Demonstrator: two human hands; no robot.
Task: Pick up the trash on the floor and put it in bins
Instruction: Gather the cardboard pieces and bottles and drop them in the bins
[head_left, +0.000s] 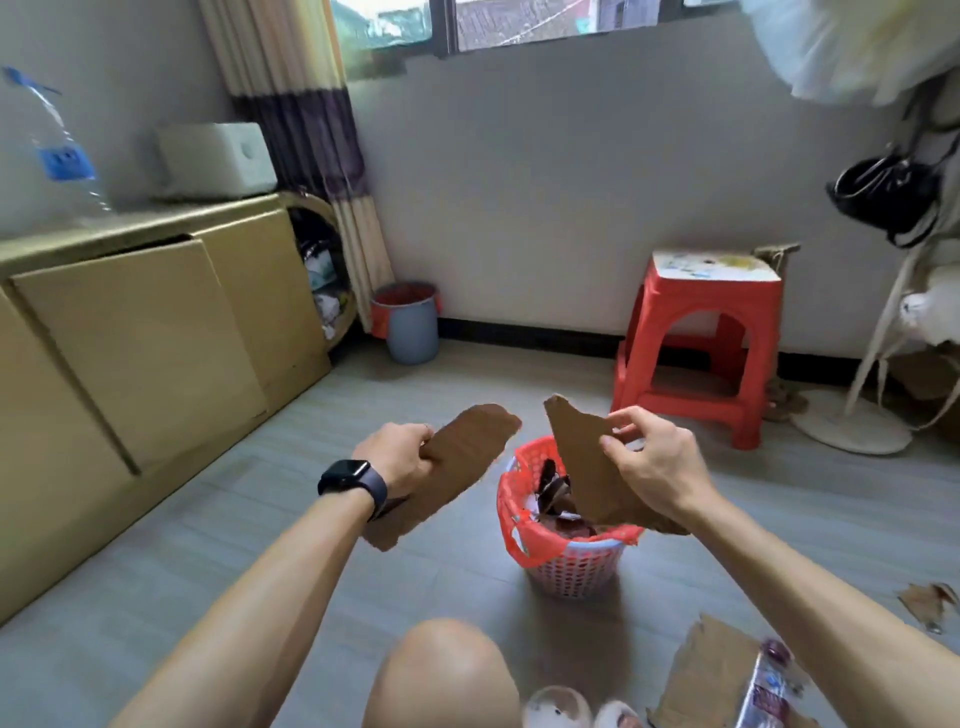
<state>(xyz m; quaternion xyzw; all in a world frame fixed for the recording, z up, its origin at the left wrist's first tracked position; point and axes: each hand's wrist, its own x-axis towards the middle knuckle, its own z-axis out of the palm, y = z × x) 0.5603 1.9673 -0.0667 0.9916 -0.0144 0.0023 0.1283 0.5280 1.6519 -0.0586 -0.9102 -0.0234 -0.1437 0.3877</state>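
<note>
Seen from the head camera, the left hand (400, 457) grips a brown cardboard strip (467, 462). The strip's long axis slants from lower left up to the right, just left of the basket (566, 561). The right hand (654, 467) pinches a torn cardboard shard (582, 457), jagged tip up, its lower end over the basket. The basket is perforated plastic with a red liner and stands on a grey plank floor (260, 545). Flat cardboard scraps (711, 670) lie at lower right. A red plastic stool (696, 353) stands by the wall.

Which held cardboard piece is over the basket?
The jagged piece in the right hand: its lower end overlaps the red basket. The left hand holds its strip beside it.
</note>
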